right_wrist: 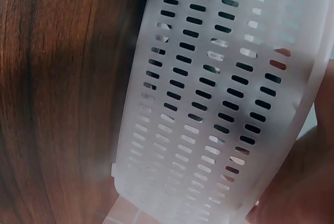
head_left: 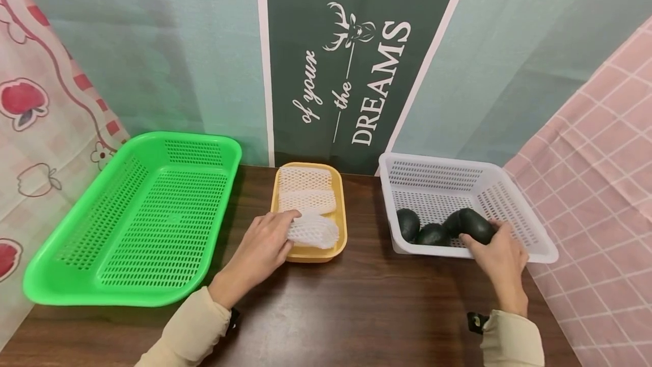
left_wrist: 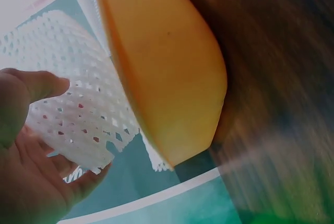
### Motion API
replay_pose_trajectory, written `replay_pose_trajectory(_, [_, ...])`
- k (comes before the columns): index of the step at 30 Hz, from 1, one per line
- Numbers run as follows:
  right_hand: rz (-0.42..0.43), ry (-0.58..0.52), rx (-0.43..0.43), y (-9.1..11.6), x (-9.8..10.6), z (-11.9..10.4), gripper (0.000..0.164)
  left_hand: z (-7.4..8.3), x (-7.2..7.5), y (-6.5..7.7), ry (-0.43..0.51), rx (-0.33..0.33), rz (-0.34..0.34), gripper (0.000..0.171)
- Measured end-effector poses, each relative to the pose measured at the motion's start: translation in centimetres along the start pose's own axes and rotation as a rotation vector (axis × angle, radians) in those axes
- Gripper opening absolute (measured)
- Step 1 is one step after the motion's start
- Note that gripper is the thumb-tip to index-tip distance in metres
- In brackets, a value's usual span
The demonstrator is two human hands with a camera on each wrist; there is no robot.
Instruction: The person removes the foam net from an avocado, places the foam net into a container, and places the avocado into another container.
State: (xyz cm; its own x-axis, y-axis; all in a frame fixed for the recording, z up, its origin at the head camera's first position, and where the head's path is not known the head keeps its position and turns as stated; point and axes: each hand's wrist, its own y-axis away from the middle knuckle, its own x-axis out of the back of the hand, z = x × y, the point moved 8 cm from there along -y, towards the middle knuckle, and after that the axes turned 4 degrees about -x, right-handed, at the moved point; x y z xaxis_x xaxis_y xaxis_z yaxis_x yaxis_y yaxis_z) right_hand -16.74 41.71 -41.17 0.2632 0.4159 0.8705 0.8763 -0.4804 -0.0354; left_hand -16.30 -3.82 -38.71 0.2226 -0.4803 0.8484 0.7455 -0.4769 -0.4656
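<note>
In the head view my left hand is at the near left edge of the yellow tray, pinching a white foam net sleeve. The left wrist view shows the thumb on one side of that mesh sleeve and the other fingers on its far side. More foam sleeves lie behind it in the tray. On the right, my right hand reaches over the near rim of the white basket and grips a dark green avocado. Several other avocados lie beside it along the basket's near side.
A large green basket with perforated walls stands at the left. All the containers rest on a dark brown wooden table. Behind them hangs a green printed curtain; pink checked cloth covers the right side.
</note>
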Motion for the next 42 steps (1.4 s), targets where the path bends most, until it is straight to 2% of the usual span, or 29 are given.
replay_pose_trajectory(2, [-0.039,0.032,0.003,-0.2,-0.3,0.1,0.080,0.1,-0.5,0.0,0.003,-0.002,-0.026,0.050])
replay_pose_trajectory(7, [-0.061,0.094,0.024,-0.4,-0.5,-0.1,0.077,0.3,-1.5,0.2,0.022,-0.009,-0.066,0.052])
replay_pose_trajectory(13, [-0.080,0.126,0.033,-0.4,-0.7,-0.1,0.071,0.2,-1.6,0.2,0.023,-0.055,-0.021,0.044])
replay_pose_trajectory(16, [-0.103,0.139,0.034,-0.4,-0.8,-0.1,0.071,0.1,-1.6,0.2,-0.010,-0.069,-0.014,0.040])
replay_pose_trajectory(24, [-0.155,0.153,0.016,-0.5,-0.9,-0.2,0.065,-0.1,-3.2,0.3,-0.079,-0.071,-0.150,0.031])
replay_pose_trajectory(29, [-0.167,0.169,0.020,-0.4,-1.1,-0.2,0.064,-0.1,-3.7,0.3,-0.098,-0.064,-0.187,0.028])
replay_pose_trajectory(34, [-0.150,0.173,0.036,-0.4,-1.1,-0.3,0.066,-0.2,-3.8,0.4,-0.101,-0.060,-0.188,0.027])
replay_pose_trajectory(38, [-0.111,0.157,0.058,-0.3,-0.9,-0.3,0.065,-0.2,-3.6,0.3,-0.107,-0.058,-0.186,0.038])
replay_pose_trajectory(42, [-0.036,0.113,0.073,0.0,-0.8,-0.5,0.060,-0.1,-3.4,0.3,-0.112,-0.049,-0.186,0.047])
